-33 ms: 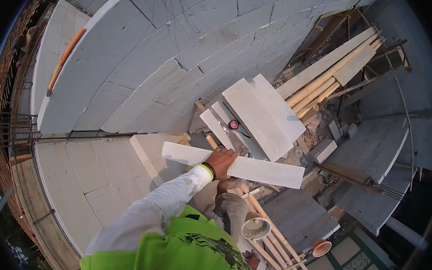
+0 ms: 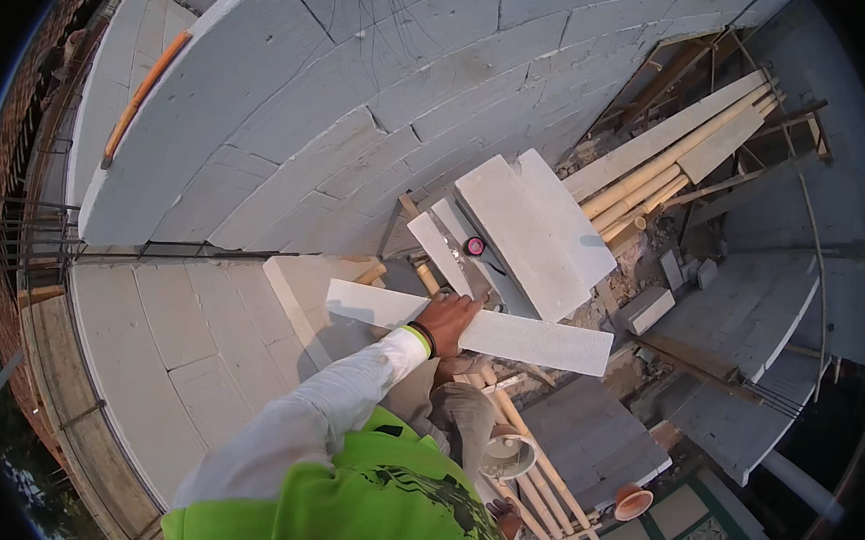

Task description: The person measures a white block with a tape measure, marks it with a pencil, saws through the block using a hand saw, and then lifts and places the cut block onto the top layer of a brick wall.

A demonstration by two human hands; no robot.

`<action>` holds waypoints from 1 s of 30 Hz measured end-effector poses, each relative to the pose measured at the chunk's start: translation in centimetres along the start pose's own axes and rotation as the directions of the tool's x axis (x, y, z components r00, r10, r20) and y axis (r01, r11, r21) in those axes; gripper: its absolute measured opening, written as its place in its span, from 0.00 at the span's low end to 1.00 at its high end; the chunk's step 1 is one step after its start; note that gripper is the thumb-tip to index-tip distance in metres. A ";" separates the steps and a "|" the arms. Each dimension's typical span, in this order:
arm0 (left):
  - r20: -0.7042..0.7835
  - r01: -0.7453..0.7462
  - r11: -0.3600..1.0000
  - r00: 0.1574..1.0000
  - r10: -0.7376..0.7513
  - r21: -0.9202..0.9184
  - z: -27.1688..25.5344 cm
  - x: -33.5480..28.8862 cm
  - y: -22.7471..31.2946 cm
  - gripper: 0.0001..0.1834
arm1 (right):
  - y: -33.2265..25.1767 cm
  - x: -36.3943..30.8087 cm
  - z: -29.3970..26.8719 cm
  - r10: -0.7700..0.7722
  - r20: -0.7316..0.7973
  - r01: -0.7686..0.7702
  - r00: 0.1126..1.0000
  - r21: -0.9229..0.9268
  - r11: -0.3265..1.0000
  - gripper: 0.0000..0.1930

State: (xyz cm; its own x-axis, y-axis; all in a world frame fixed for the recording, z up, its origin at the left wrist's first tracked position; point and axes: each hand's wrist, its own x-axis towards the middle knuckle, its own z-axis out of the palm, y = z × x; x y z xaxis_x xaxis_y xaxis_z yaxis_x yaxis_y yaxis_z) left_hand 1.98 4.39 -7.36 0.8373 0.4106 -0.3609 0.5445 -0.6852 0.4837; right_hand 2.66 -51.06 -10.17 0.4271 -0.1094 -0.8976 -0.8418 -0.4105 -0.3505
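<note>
My left hand [image 2: 447, 323], in a white sleeve with dark and yellow-green bands at the wrist, grips a long narrow white lightweight-concrete block [image 2: 548, 343] around its middle. The fingers reach over the block's far edge; their tips are partly hidden. The block lies crosswise in front of me, with its two ends sticking out on either side of the hand. Just beyond are a narrow white strip of block [image 2: 440, 253] and a small round pink-and-black object [image 2: 473, 247], probably a tape measure. My right hand is not visible.
Large white blocks [image 2: 530, 242] lie ahead, beside a tall block wall [image 2: 363, 115]. Bamboo poles [image 2: 638, 199] and planks stretch far right; more bamboo [image 2: 543, 488] lies below. A pale bucket [image 2: 508, 456] and an orange bowl [image 2: 633, 501] are right of my knee. Rebar [image 2: 24, 231] juts out left.
The view has shifted slightly, so the surroundings sit a little differently in the picture. My left hand keeps its grip on the block, which has barely moved.
</note>
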 end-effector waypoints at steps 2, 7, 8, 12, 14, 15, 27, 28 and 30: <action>-0.131 0.017 0.999 0.991 -0.023 -0.050 0.5 -1.5 -0.6 0.42 | -3.9 0.2 -1.5 -0.028 0.041 0.031 0.999 -0.095 0.995 0.22; -0.160 0.251 0.962 0.951 -0.265 -0.104 1.9 -4.0 -1.7 0.43 | -11.9 0.7 -4.9 -0.091 0.068 0.106 0.994 -0.278 0.955 0.20; -0.177 0.275 0.952 0.939 -0.296 -0.132 1.7 -4.5 -1.9 0.43 | -13.7 0.8 -5.5 -0.106 0.067 0.122 0.992 -0.325 0.938 0.21; -0.256 0.400 0.895 0.861 -0.440 -0.196 2.3 -7.1 -3.5 0.42 | -19.1 1.5 -6.1 -0.164 0.092 0.188 0.982 -0.487 0.853 0.21; -0.244 0.445 0.845 0.820 -0.517 -0.297 2.2 -8.1 -4.6 0.42 | -21.4 2.6 -6.3 -0.206 0.109 0.232 0.972 -0.538 0.810 0.21; -0.245 0.472 0.819 0.795 -0.555 -0.326 2.2 -9.0 -5.2 0.41 | -22.0 3.0 -6.2 -0.226 0.125 0.257 0.966 -0.563 0.785 0.21; -0.283 0.720 0.422 0.314 -0.906 -0.551 6.6 -18.4 -14.4 0.45 | -26.8 6.9 6.9 -0.159 0.370 0.371 0.915 -0.622 0.690 0.16; -0.278 0.723 0.423 0.320 -0.906 -0.546 6.9 -18.9 -15.2 0.45 | -27.3 7.4 7.7 -0.133 0.386 0.370 0.913 -0.643 0.670 0.17; -0.240 0.735 0.282 0.167 -0.956 -0.616 7.4 -20.0 -17.0 0.49 | -27.8 8.4 9.1 -0.095 0.396 0.357 0.913 -0.667 0.653 0.18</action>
State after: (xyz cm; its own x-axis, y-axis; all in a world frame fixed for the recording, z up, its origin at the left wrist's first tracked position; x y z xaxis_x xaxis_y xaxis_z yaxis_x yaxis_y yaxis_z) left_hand -24.39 3.41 -14.26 -0.3697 0.8679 -0.3317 0.7995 0.4791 0.3623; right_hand 26.66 -32.31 -10.43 0.3387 0.2977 -0.8926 -0.1770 -0.9115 -0.3712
